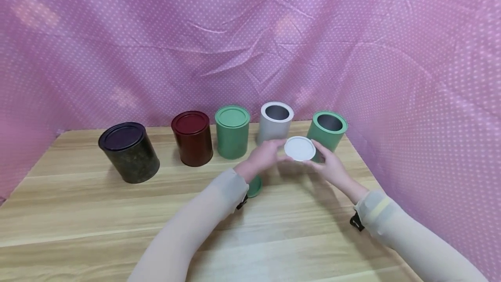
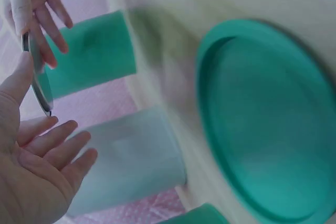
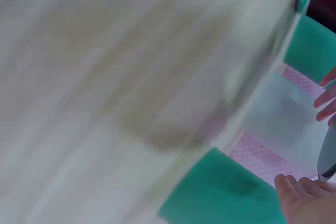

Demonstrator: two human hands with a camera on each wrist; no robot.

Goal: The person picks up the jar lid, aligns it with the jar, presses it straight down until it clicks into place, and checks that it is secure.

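A round white lid [image 1: 299, 149] is held up above the table between both hands, in front of the open white can [image 1: 270, 130] and the open green can [image 1: 325, 136]. My left hand [image 1: 265, 156] grips its left edge with thumb and fingertips. On the opposite edge, my right hand [image 1: 330, 168] holds it the same way. The left wrist view shows the lid [image 2: 38, 72] nearly edge-on, with the left thumb at its rim and the other fingers spread. Below the left wrist lies a green lid [image 1: 255, 187], partly hidden by the sleeve in the head view.
Left of the white can stand a lidded green can [image 1: 232, 136], a dark red lidded can [image 1: 193, 142] and a black lidded can [image 1: 135, 160]. All are on a wooden table [image 1: 98, 221]. Pink dotted cloth [image 1: 219, 47] hangs behind and along the sides.
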